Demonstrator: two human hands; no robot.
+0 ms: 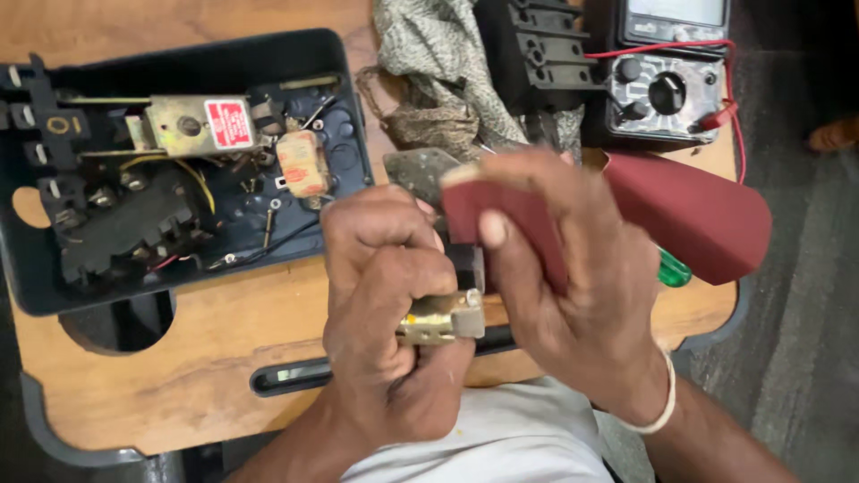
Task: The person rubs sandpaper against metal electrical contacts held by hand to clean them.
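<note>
A wooden desk (206, 358) with a dark rim is standing on grey flooring. The left hand (389, 304) is curling tight around one small metal component (445, 317), which is protruding between thumb and fingers. The right hand (573, 268) is pinching one folded sheet of red sandpaper (689, 219) just beside it. One opened black switch box (170, 170), one multimeter (667, 76) and one cloth (438, 63) are lying behind.
</note>
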